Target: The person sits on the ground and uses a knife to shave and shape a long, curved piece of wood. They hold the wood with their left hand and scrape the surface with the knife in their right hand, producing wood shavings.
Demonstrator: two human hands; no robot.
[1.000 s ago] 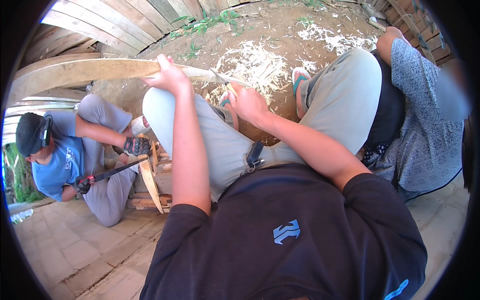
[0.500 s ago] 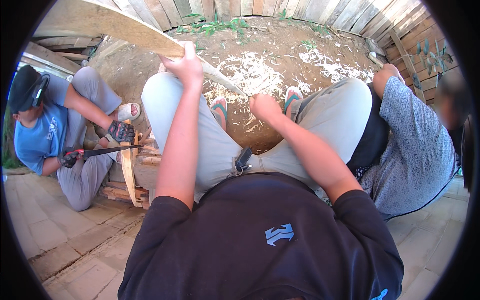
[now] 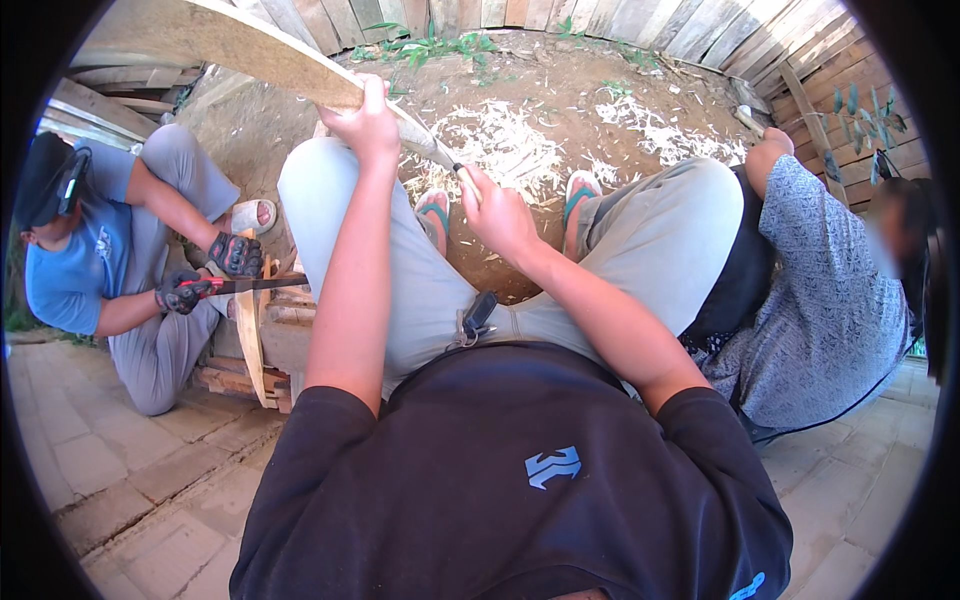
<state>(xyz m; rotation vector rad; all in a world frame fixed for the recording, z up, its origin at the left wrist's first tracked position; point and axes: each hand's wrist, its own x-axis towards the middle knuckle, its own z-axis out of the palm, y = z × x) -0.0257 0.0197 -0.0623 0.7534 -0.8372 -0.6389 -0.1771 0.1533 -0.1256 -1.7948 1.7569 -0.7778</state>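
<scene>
You are sitting in a rough, outdoor-looking woodworking yard, partly bare earth and partly paved. Pale wood shavings (image 3: 505, 145) lie scattered thickly over the dirt ground (image 3: 555, 80) beyond your sandals (image 3: 433, 208), and a weathered plank fence (image 3: 480, 14) closes off the far side, with green weeds (image 3: 440, 47) along its foot. Paving slabs (image 3: 165, 465) cover the floor around and behind you. The work shows the trade too: you hold a long wooden board (image 3: 265, 50) and a light-handled knife (image 3: 468, 182), while at your left a gloved co-worker (image 3: 85, 265) has a red-handled blade (image 3: 265, 284) at a curved wooden strip (image 3: 250, 345), near piled timber (image 3: 228, 383)
</scene>
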